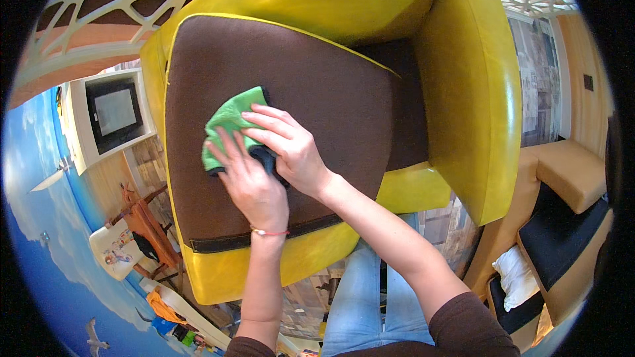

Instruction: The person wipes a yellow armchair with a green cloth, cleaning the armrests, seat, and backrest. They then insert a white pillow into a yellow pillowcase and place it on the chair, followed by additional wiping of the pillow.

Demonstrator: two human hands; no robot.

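Note:
A green cloth with a dark edge (232,109) lies bunched on the brown fabric face of a seat cushion (317,84). My left hand (253,183) presses over the cloth's lower part, fingers spread, with a thin red bracelet at the wrist. Beside it, my right hand (290,146) holds the cloth's right side, its fingertips on the green. The cushion has yellow sides and a dark strip (223,244) along its near edge. It sits askew in a yellow armchair (471,84), exposing part of the dark seat base (407,109).
A white lattice partition (124,5) stands behind the armchair at left. To the left are a wooden chair (149,228) and a shelf with assorted items (173,317). At right is a tan and black sofa (560,233) with a white pillow (513,277). My legs in jeans (354,302) are below.

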